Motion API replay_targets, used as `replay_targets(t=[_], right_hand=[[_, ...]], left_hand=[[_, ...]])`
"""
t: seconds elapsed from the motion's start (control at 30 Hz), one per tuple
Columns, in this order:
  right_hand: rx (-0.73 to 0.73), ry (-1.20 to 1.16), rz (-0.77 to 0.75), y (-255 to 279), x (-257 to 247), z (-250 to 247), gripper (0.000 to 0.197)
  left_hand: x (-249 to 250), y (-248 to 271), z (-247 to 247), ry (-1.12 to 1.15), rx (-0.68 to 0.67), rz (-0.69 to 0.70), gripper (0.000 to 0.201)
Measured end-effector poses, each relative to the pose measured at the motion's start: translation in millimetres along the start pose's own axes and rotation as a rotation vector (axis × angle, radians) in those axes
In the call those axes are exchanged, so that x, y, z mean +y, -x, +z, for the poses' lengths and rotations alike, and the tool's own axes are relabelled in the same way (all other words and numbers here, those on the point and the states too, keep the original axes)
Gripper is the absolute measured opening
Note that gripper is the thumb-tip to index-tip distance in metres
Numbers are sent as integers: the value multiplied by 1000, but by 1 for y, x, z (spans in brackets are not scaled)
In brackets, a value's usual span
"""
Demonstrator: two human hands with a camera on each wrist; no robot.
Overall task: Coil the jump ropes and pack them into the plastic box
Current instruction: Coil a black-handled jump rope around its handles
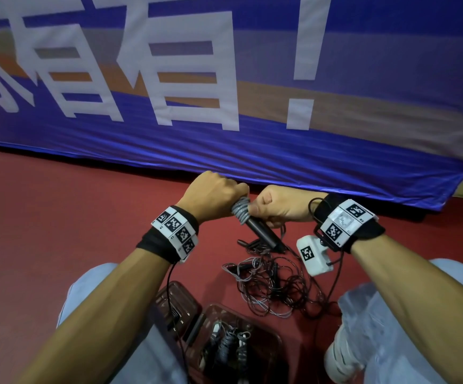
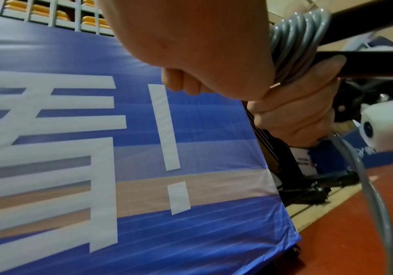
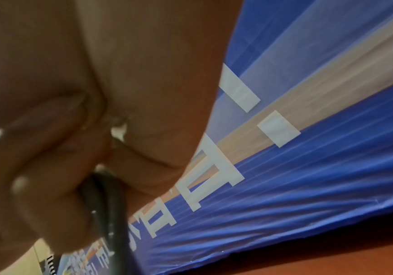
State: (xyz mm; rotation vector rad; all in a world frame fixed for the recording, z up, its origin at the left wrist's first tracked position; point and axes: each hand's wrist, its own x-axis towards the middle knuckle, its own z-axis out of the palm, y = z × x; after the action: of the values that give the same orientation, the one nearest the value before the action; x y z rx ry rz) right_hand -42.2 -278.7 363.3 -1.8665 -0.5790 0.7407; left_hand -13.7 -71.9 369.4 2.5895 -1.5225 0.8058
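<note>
From the head camera, the left hand [image 1: 213, 194] and right hand [image 1: 278, 205] both clench black jump-rope handles [image 1: 260, 231] wound in grey cord [image 1: 240, 212], above the plastic box [image 1: 273, 342]. The left-wrist camera shows fingers [image 2: 294, 113] wrapped beside the coil. The right-wrist camera shows fingers [image 3: 49, 186] curled around dark rope [image 3: 107, 201].

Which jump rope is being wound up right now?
Look in front of the big blue banner, above the red floor. Between the left hand and right hand is a black-handled jump rope. Unlike the loose tangle of ropes on the floor, its grey cord is wrapped tightly round the handles.
</note>
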Motion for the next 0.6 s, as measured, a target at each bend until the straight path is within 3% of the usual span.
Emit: replay_targets(t=[0.17, 0.3, 0.37, 0.47, 0.6], right_hand=[[113, -141, -61, -4, -6, 4, 74], [106, -291, -115, -5, -6, 3, 83], [85, -407, -170, -5, -7, 5, 75], [114, -528, -219, -7, -9, 12, 59], [130, -680, -226, -16, -11, 21, 50]], left_hand=[[-1, 2, -6, 117, 186, -152, 18], [1, 1, -7, 182, 262, -261, 19], [2, 1, -7, 211, 294, -341, 19], [4, -2, -7, 220, 307, -472, 21], [5, -8, -6, 221, 211, -691, 14]])
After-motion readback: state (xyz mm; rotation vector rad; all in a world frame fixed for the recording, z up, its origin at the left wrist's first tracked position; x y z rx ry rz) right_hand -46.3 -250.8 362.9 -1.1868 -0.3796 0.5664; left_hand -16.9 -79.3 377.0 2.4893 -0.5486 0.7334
